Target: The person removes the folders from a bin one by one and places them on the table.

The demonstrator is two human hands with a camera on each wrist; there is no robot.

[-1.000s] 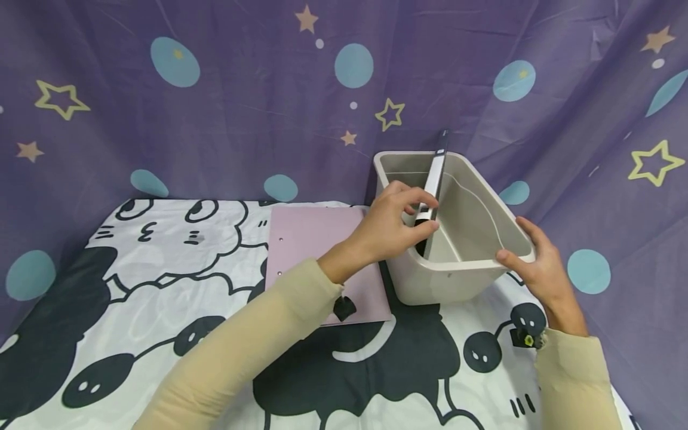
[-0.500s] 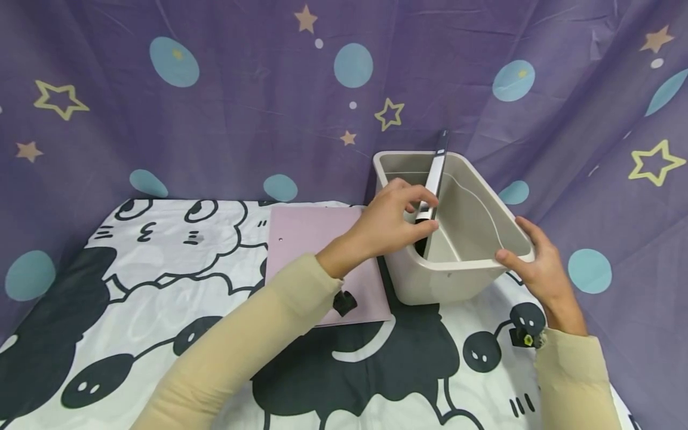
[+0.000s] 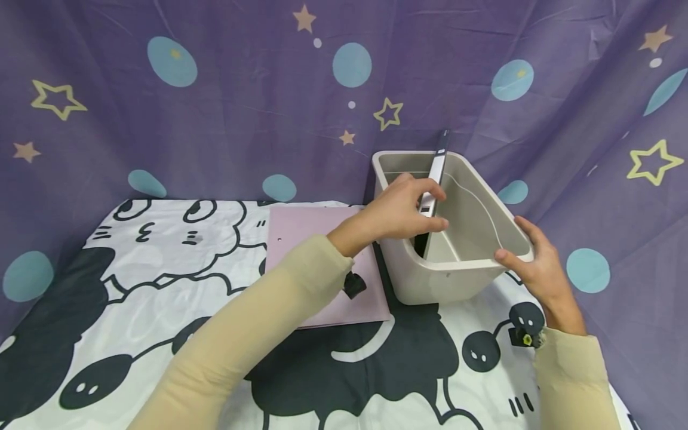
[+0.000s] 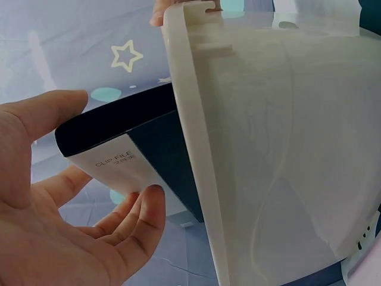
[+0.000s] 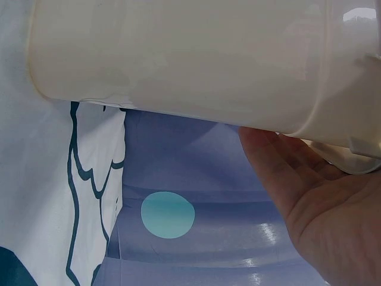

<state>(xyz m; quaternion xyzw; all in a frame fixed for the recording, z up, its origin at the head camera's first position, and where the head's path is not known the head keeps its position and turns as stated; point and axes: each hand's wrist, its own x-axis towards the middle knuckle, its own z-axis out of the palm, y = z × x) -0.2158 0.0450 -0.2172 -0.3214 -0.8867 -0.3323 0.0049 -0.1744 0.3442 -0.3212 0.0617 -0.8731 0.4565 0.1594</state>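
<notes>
A grey-beige bin (image 3: 430, 283) holds a dark clip file with a white label (image 3: 436, 168), leaning with its far end above the back rim. Around the near end of the clip file (image 4: 119, 122) is the left hand (image 3: 400, 209), thumb and fingers spread on either side of it; in the left wrist view its fingertips are by the label, though contact is unclear. The right hand (image 3: 543, 275) grips the bin's right front corner, thumb over the rim and fingers outside. In the right wrist view, fingers (image 5: 286, 173) lie against the bin wall (image 5: 178, 59).
A pink folder (image 3: 306, 227) lies flat left of the bin, partly under the left forearm. Black-and-white patterned cloth (image 3: 177, 251) covers the surface. A purple curtain (image 3: 226, 119) hangs behind and to the right.
The left thumb and index finger have spread farther apart beside the clip file, and the left hand has shifted slightly to the right. The right hand and the bin have stayed in place.
</notes>
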